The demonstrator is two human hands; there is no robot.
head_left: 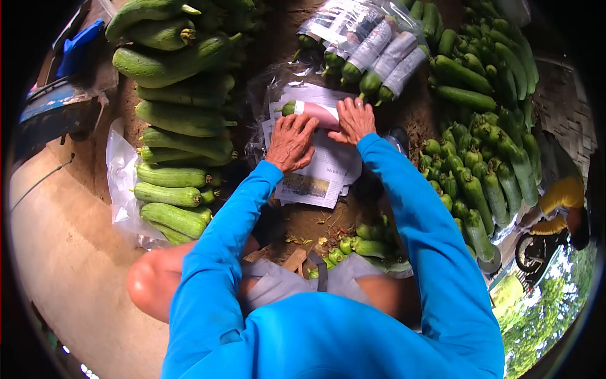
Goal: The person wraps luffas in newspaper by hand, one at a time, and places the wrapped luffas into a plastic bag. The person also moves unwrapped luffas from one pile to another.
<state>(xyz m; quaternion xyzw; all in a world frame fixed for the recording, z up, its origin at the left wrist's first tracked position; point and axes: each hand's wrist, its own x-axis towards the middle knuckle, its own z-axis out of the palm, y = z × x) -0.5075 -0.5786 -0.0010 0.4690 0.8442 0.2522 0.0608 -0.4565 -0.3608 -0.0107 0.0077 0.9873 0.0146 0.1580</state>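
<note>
A green gourd (288, 108) lies on a stack of printed paper sheets (325, 165), with a pinkish-white paper (320, 115) wrapped around most of it. My left hand (291, 143) rests at its left part, fingers curled over the paper's near edge. At the other end my right hand (355, 120) presses on the paper, fingers bent and the thumb pointing inward. The green tip at the left sticks out of the wrap. Just beyond, several paper-wrapped gourds (404, 69) lie side by side, partly under clear plastic.
Large green gourds (183, 119) form a long row on the left, beside a plastic sheet (121, 174). Smaller ones (467, 180) are piled on the right. More (369, 247) lie near my legs. A person in yellow (560, 197) is at the far right.
</note>
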